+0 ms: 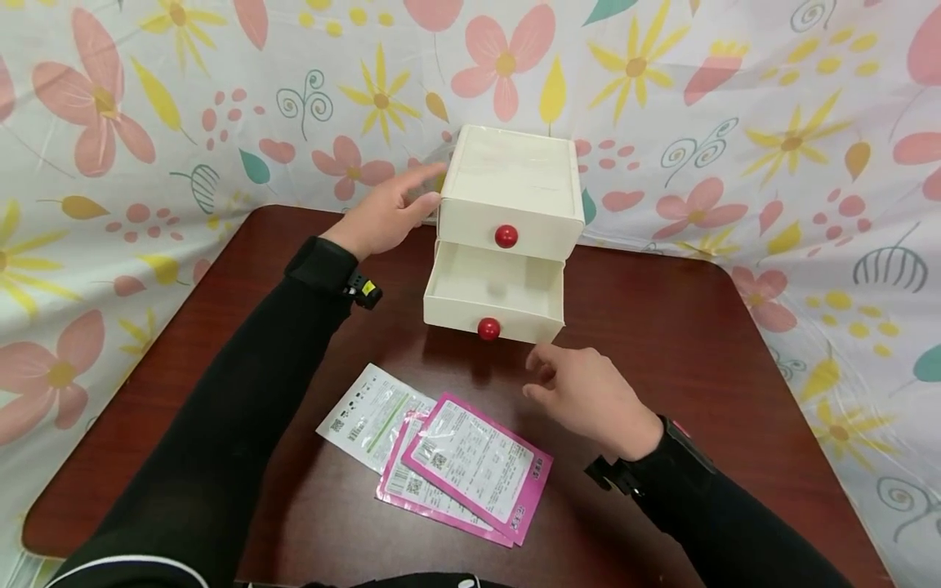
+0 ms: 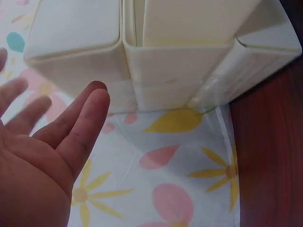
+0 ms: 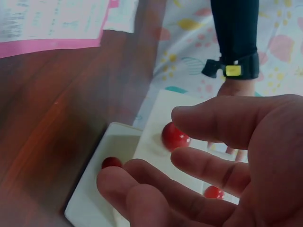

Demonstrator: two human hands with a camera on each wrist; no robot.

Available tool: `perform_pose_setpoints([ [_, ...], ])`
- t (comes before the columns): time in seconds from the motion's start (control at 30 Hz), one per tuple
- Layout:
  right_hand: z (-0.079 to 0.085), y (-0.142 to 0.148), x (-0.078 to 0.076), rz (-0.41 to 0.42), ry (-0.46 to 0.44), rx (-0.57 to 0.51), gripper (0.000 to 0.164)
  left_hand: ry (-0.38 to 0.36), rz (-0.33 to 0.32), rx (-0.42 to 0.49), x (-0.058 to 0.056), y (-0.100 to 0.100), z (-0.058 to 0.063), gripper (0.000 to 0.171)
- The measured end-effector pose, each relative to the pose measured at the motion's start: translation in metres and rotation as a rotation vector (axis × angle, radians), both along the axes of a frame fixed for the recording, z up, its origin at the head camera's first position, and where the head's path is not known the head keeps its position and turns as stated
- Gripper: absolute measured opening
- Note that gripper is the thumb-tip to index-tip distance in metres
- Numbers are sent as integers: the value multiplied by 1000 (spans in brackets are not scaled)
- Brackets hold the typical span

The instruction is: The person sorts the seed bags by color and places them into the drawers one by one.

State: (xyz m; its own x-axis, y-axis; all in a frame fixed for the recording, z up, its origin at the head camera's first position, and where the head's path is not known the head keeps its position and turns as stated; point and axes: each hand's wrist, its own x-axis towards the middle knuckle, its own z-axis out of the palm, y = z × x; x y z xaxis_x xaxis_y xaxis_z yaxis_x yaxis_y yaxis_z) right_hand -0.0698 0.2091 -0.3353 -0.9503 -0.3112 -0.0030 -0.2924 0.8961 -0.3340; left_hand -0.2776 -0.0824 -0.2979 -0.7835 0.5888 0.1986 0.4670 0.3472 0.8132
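The left hand (image 1: 385, 211) reaches far forward, its fingers (image 2: 86, 125) extended. The right hand (image 1: 594, 398) hovers closer in, fingers loosely bent, thumb (image 3: 222, 118) apart.

"what's nearest in the right wrist view?"

"the right hand (image 3: 272, 156), fingers loosely bent, thumb apart from them."

"and past it?"

"a cream drawer unit (image 3: 151, 132) with three round red knobs (image 3: 174, 135); the hand hides part of it."

"what's off to the left?"

"printed packets (image 3: 52, 21), one edged in pink, on a reddish-brown table (image 3: 61, 109)."

"the far side?"

"a flowered cloth (image 3: 189, 47), a dark sleeve (image 3: 234, 28), a strap (image 3: 249, 65) with a yellow patch (image 3: 233, 70), and the left hand (image 3: 236, 87), mostly hidden behind the right."
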Motion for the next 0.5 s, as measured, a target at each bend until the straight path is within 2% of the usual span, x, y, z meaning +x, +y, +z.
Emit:
perform_pose_setpoints([
  [0.1,0,7,3,4,-28,8,24,-36,29,23,9,-15,-1,65],
  [0.23,1,18,7,11,-54,10,30,-20,98,31,29,-37,-5,70],
  [0.37,-2,27,11,10,-118,11,41,22,105,4,58,-55,-15,70],
  [0.5,-5,35,13,2,-199,22,57,71,77,-108,91,-66,-31,71],
])
